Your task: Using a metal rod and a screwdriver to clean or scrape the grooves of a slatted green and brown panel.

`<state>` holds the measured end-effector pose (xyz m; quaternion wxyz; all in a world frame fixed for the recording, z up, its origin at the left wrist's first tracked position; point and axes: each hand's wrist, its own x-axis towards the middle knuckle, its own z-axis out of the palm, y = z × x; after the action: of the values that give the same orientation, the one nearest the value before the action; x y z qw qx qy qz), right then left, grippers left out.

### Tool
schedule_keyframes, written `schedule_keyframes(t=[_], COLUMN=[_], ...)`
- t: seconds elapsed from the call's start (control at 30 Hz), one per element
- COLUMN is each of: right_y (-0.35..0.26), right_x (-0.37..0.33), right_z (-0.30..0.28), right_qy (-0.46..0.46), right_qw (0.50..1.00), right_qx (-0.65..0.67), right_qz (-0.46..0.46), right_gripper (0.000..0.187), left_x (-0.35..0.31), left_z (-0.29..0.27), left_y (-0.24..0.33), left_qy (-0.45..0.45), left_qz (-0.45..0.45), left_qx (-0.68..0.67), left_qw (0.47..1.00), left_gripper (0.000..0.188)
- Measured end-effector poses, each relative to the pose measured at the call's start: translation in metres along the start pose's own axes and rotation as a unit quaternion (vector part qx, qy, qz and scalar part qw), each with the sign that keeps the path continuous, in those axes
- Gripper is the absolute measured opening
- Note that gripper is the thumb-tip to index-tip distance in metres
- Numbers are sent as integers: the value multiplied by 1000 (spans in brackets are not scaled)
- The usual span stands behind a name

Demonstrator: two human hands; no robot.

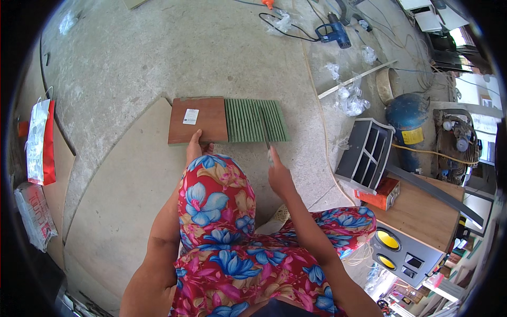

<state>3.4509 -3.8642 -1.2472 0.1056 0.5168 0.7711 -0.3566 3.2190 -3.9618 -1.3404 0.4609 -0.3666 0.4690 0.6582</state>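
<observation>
Viewing from the head camera, the left hand (196, 150) is found at the lower edge of a brown panel (205, 117), thumb laid over the face and fingers curled at the edge, with little gap between; the fingers are partly hidden by the panel, and the raised knee in floral cloth (216, 203) covers the area just below. The panel bears a white label (190, 117), too small to read, and lies flat near the upper middle, over the edge of a tan sheet (127, 179) and the concrete floor (158, 53). Directly to its right is a green ribbed section (253, 120); whether the two are one piece cannot be told, though a green strip shows along the panel's lower edge

The right hand (280, 177) is closed round a thin dark tool (265, 128), index finger extended along it; the grip end is concealed by the hand. Its blade lies over the ribs; actual contact and the exact tip are hard to make out

At right, a blue tank (406, 112) stands near a grey cabinet (364, 153); objects beyond are bent, crowded and cut off by the dark rim
</observation>
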Motion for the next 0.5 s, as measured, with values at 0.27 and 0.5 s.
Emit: schedule_keyframes(t=[0.27, 0.5], right_y=[-3, -20], right_x=[17, 30], right_z=[7, 7], right_qy=[-1, 31], right_qw=[998, 998], right_qx=[55, 33], right_qz=[-17, -33], right_gripper=[58, 59], left_x=[-16, 4], left_z=[2, 20], left_y=[-22, -29], left_qy=[-78, -183], left_qz=[12, -14], left_qx=[-45, 47], left_qw=[996, 982], left_gripper=[46, 38])
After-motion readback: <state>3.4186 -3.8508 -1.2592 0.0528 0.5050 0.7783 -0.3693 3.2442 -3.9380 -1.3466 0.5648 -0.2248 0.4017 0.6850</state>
